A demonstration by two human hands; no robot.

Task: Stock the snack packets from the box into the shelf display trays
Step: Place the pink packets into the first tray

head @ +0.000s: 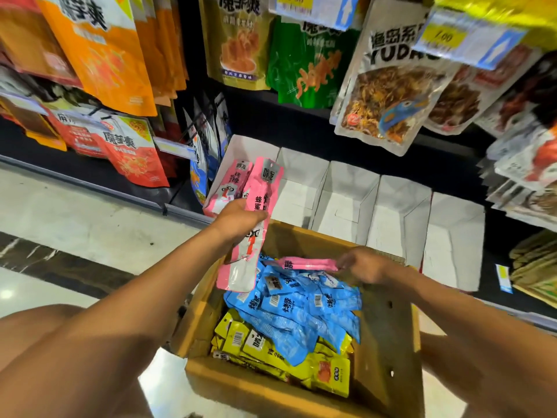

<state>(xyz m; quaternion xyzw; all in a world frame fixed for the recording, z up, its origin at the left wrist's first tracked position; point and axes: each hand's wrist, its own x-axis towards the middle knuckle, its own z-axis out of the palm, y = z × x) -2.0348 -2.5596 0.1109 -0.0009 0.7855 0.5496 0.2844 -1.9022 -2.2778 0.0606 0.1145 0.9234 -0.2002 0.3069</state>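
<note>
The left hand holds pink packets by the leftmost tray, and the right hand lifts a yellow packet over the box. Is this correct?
One error: the head view shows the right hand pinching a pink packet, not yellow, over the box. The rest stands.

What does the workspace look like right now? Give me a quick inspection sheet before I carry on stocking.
Surface: dark shelf bears a row of white display trays.
Job's things: cardboard box holds blue packets over yellow packets.
Clutter: nothing seen.
Hands: left hand grips several pink packets by the leftmost tray; right hand pinches a single pink packet above the box.
Cables: nothing seen.
Surroundings: hanging snack bags, price tags, pale tiled floor.
</note>
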